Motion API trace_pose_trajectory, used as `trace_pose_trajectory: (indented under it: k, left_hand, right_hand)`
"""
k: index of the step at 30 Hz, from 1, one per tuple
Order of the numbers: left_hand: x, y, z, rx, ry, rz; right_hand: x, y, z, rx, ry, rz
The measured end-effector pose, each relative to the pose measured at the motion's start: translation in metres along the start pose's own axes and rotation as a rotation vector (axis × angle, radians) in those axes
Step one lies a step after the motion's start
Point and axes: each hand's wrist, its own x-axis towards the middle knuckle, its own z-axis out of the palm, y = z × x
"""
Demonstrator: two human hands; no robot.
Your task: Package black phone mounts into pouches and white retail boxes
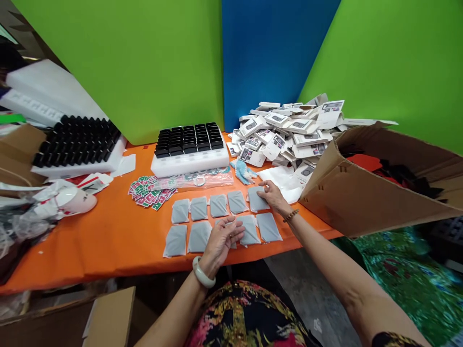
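Observation:
Several flat grey pieces in thin clear wrapping lie in two rows on the orange table (108,241). My right hand (273,196) has its fingertips on the grey piece at the right end of the back row (257,200); its fingers are bent around that piece's right edge. Over the front row is my left hand (224,236), palm turned partly up, fingers apart, with nothing in it. It partly hides one grey piece, beside another grey piece (249,230). A crumpled blue and white item (244,172) rests behind the back row.
Behind stands a white foam tray (190,161) of black items. Green and red cards (148,193) lie left of it. Many small white boxes (282,130) are heaped at the back right, beside an open cardboard box (372,193). Another foam tray (75,166) stands left.

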Motion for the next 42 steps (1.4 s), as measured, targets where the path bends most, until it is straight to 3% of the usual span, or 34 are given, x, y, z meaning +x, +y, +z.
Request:
trace_pose_trajectory:
  k: [5,13,17,20,25,29,33,36,39,42]
  left_hand:
    - [-0.008,0.010,-0.024,-0.004,0.057,0.070]
    - [-0.024,0.008,-0.053,-0.051,0.165,0.135]
    - [-0.037,0.011,-0.064,-0.075,0.185,0.203]
    - [-0.050,0.016,-0.071,-0.086,0.204,0.259]
    - [-0.081,0.028,-0.087,-0.089,0.228,0.351]
    - [-0.107,0.049,-0.109,-0.004,0.228,0.441]
    - [-0.115,0.089,-0.140,0.193,0.334,0.527]
    - [-0.103,0.129,-0.167,0.456,0.453,0.542]
    - [-0.079,0.172,-0.195,0.769,0.604,0.507]
    - [-0.045,0.215,-0.221,0.879,0.688,0.486]
  right_hand:
    - [0.012,0.007,0.011,-0.202,0.059,-0.026]
    - [-0.004,0.001,0.016,-0.452,0.085,-0.170]
    - [0.001,0.011,0.013,-0.538,0.091,-0.185]
    - [0.007,0.022,0.009,-0.500,0.134,-0.140]
    - [0.000,0.033,-0.003,-0.175,0.194,-0.031]
    - [-0.008,0.021,-0.002,-0.182,0.226,-0.031]
    - [-0.015,-0.021,0.039,-0.311,0.223,-0.286]
    - [-0.025,-0.059,0.095,-0.289,0.007,-0.488]
    - [-0.041,-0.085,0.151,-0.272,-0.257,-0.588]
    - [-0.059,-0.095,0.183,-0.273,-0.409,-0.677]
